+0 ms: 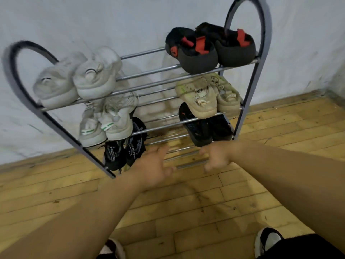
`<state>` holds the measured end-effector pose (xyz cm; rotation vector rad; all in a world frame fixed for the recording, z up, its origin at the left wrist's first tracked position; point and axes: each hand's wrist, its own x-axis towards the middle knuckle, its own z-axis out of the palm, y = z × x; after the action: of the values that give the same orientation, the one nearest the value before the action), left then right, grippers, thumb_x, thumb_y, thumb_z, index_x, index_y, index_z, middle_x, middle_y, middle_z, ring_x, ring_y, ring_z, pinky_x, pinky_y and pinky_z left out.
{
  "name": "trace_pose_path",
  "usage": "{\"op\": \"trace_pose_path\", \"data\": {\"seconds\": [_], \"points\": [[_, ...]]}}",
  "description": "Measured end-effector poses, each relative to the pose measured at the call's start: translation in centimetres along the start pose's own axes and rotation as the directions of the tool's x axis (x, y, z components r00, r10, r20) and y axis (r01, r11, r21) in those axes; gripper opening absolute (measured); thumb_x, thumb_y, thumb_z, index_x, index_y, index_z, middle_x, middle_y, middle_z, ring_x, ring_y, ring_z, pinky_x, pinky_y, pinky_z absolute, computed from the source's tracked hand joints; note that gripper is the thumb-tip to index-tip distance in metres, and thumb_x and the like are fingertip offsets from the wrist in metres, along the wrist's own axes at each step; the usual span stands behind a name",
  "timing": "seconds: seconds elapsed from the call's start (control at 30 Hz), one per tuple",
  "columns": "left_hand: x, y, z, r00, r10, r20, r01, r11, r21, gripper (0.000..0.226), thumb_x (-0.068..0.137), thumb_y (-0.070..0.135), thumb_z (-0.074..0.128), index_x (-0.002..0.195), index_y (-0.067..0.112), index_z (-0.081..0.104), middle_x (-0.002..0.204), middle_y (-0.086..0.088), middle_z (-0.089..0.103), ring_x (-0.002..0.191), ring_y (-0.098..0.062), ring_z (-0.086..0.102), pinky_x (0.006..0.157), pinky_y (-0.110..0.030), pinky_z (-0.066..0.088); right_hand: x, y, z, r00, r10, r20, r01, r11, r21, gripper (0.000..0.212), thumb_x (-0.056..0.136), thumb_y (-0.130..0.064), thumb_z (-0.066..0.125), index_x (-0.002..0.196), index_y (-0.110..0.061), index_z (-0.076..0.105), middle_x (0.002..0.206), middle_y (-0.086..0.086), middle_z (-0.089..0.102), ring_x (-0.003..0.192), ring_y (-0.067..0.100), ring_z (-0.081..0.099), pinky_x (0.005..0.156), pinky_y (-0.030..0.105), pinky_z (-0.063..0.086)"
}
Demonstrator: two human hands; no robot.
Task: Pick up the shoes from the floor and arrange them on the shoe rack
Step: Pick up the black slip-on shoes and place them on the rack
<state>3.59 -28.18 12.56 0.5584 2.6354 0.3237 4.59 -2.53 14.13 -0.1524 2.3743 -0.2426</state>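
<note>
A metal shoe rack (149, 86) with arched grey sides stands against the wall. Its top shelf carries a white pair (78, 77) at the left and a black-and-red pair (211, 47) at the right. On the middle shelf sit a white pair with green marks (110, 120) and a beige pair (207, 98). The lowest shelf holds a black pair with white lettering (125, 150) and a dark pair (203, 128). My left hand (155, 165) and my right hand (216, 157) hover empty in front of the lowest bars, fingers apart.
A wooden plank floor (186, 212) stretches in front of the rack. A pale wall (93, 25) runs behind it. My own feet in black-and-white shoes (267, 240) stand at the bottom edge of the view.
</note>
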Motion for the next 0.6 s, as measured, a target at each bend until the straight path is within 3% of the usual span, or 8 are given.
{"op": "trace_pose_path", "data": {"seconds": [0.1, 0.2, 0.27, 0.33, 0.43, 0.5, 0.6], "points": [[-2.3, 1.7, -2.9, 0.998, 0.052, -0.047, -0.05, 0.998, 0.029, 0.089, 0.095, 0.061, 0.059, 0.165, 0.03, 0.015, 0.166, -0.005, 0.027, 0.152, -0.029, 0.029, 0.121, -0.043, 0.033, -3.3, -2.4, -4.0, 0.995, 0.0, 0.1, 0.009, 0.996, -0.088, 0.088, 0.095, -0.055, 0.065, 0.164, -0.021, 0.023, 0.169, 0.002, 0.025, 0.151, 0.027, 0.031, 0.117, 0.039, 0.035], [-3.4, 6.2, -5.6, 0.981, 0.17, -0.092, -0.159, 0.98, 0.119, 0.088, 0.094, 0.064, 0.058, 0.164, 0.033, 0.015, 0.165, -0.005, 0.028, 0.151, -0.03, 0.03, 0.119, -0.049, 0.036, -8.1, -1.0, -7.1, 0.978, 0.148, 0.144, -0.13, 0.983, -0.126, 0.089, 0.097, -0.052, 0.064, 0.165, -0.019, 0.017, 0.169, 0.005, 0.024, 0.15, 0.03, 0.035, 0.099, 0.033, 0.041], [-3.6, 10.8, -7.1, 0.958, 0.271, -0.096, -0.254, 0.954, 0.157, 0.088, 0.094, 0.063, 0.059, 0.164, 0.031, 0.016, 0.164, -0.005, 0.03, 0.15, -0.031, 0.031, 0.118, -0.049, 0.036, -11.8, 2.4, -7.6, 0.975, 0.209, 0.071, -0.21, 0.978, 0.007, 0.094, 0.093, -0.052, 0.069, 0.165, -0.022, 0.017, 0.169, 0.003, 0.021, 0.151, 0.03, 0.032, 0.095, 0.028, 0.036], [-3.4, 16.3, -8.3, 0.922, 0.377, -0.081, -0.358, 0.915, 0.185, 0.088, 0.094, 0.062, 0.06, 0.165, 0.031, 0.017, 0.164, -0.005, 0.031, 0.149, -0.031, 0.032, 0.118, -0.048, 0.036, -15.0, 7.1, -6.1, 0.965, 0.241, -0.105, -0.219, 0.958, 0.185, 0.104, 0.082, -0.06, 0.077, 0.163, -0.027, 0.022, 0.168, 0.002, 0.026, 0.149, 0.028, 0.034, 0.108, 0.028, 0.033], [-3.0, 25.3, -7.9, 0.838, 0.545, 0.024, -0.529, 0.803, 0.273, 0.086, 0.096, 0.06, 0.059, 0.165, 0.033, 0.014, 0.166, -0.008, 0.028, 0.151, -0.032, 0.03, 0.121, -0.044, 0.032, -20.0, 14.2, -0.2, 0.875, 0.34, -0.346, -0.194, 0.899, 0.392, 0.1, 0.083, -0.057, 0.078, 0.163, -0.03, 0.024, 0.165, 0.004, 0.035, 0.144, 0.026, 0.043, 0.107, 0.031, 0.037], [-2.8, 31.2, -5.6, 0.776, 0.614, 0.143, -0.622, 0.71, 0.328, 0.086, 0.096, 0.06, 0.058, 0.165, 0.032, 0.013, 0.166, -0.008, 0.027, 0.15, -0.032, 0.031, 0.12, -0.043, 0.032, -22.9, 18.7, 6.1, 0.838, 0.435, -0.331, -0.222, 0.824, 0.522, 0.101, 0.082, -0.059, 0.078, 0.163, -0.031, 0.023, 0.166, 0.003, 0.033, 0.144, 0.026, 0.044, 0.109, 0.032, 0.04], [-2.6, 38.8, 0.9, 0.686, 0.645, 0.336, -0.726, 0.581, 0.368, 0.085, 0.097, 0.06, 0.056, 0.164, 0.028, 0.016, 0.165, -0.01, 0.026, 0.148, -0.035, 0.034, 0.117, -0.047, 0.036, -26.3, 24.1, 18.0, 0.778, 0.602, -0.178, -0.344, 0.645, 0.682, 0.106, 0.081, -0.06, 0.078, 0.164, -0.032, 0.017, 0.168, 0.004, 0.026, 0.148, 0.028, 0.037, 0.116, 0.037, 0.036]]}}
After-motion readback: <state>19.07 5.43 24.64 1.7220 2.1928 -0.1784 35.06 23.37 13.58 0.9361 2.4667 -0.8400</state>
